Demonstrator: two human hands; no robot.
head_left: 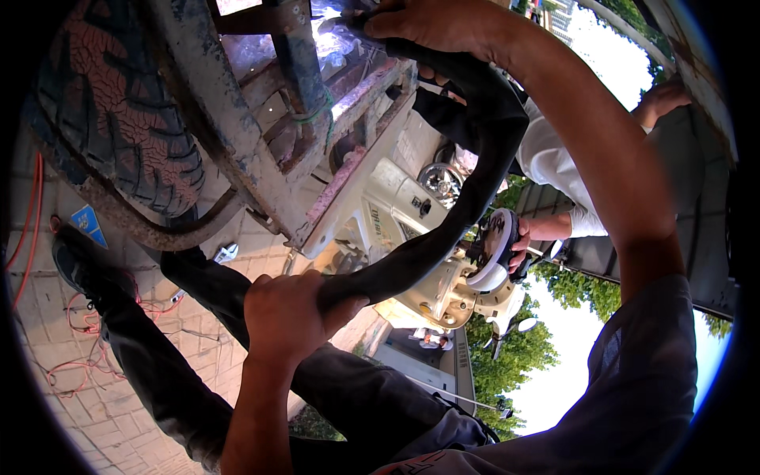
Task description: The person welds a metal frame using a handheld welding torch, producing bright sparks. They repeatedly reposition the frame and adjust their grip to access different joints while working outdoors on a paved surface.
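A long black rubber inner tube (443,237) bends in an arc across the middle of the head view. My left hand (285,313) is closed around its lower end, the thumb lying along the rubber. At the top, my right hand (419,25) grips the tube's upper part, close to a rusty metal frame (297,63); the fingertips are partly hidden. Left of the tube, a worn, cracked tyre (119,111) sits within the curved, rusty fender (142,229). A few fingertips show beneath the upper tube; I cannot tell whose they are.
A pale vehicle body (396,206) stands behind the tube. Another person's hand (522,244) is by a round white-rimmed part (492,249). On the paving (103,404) lie a shiny wrench (224,255), red cord (75,368) and a blue card (89,226), near my legs.
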